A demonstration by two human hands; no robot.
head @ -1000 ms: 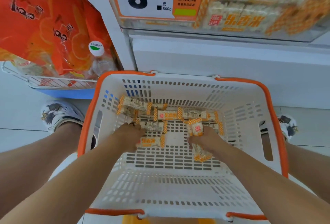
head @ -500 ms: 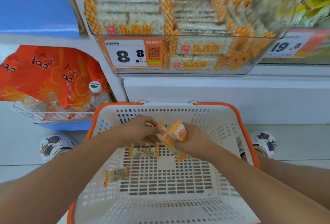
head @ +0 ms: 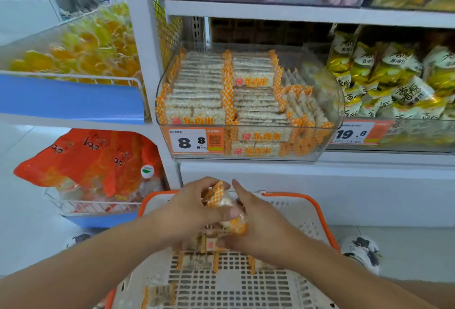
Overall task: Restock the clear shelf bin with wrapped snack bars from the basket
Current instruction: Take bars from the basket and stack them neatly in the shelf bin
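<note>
Both hands — left hand (head: 189, 212) and right hand (head: 261, 230) — clasp a bundle of wrapped snack bars (head: 222, 204) above the basket (head: 317, 212), below the clear shelf bin (head: 330, 102) — more bars on the basket floor.

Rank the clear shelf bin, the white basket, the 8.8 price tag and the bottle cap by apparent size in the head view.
1. Clear shelf bin and basket: unsure, the basket is cropped and nearer.
3. Price tag.
4. Bottle cap.

The snack bars (head: 222, 204) wear orange-and-white checked wrapper ends. The basket (head: 307, 230) is white with an orange rim. The price tag (head: 197, 141) is orange and white.
</note>
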